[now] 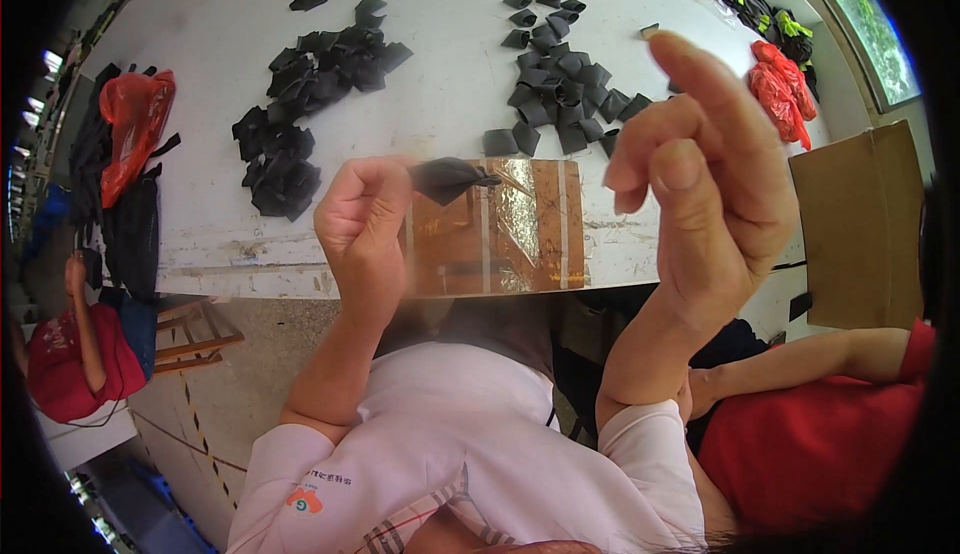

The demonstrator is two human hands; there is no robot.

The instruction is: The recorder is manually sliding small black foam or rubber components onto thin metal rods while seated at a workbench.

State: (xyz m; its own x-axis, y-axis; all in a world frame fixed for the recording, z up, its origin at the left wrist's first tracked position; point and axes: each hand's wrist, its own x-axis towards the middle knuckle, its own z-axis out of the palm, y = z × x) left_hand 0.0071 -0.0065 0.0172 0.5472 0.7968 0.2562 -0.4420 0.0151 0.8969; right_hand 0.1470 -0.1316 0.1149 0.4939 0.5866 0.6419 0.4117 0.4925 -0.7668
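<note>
My left hand (pixel 366 216) is closed, pinching a small black fabric piece (pixel 447 181) between thumb and fingers. The piece points right over a brown board (pixel 550 224) crossed by strips of clear shiny tape, at the table's near edge. A thin, narrow end shows at the tip of the piece; its kind is too small to make out. Raised to the right of the board, my right hand (pixel 715 169) has its index finger stretched out, the thumb apart and the other fingers partly curled. Nothing shows in it.
Two heaps of similar black pieces lie on the white table (pixel 440 64), a left heap (pixel 325 69) and a right heap (pixel 560 84). Red plastic bags (pixel 138 124) sit at both sides. A cardboard box (pixel 862 224) stands right. One person in red (pixel 820 444) is close at right, another (pixel 85 359) far left.
</note>
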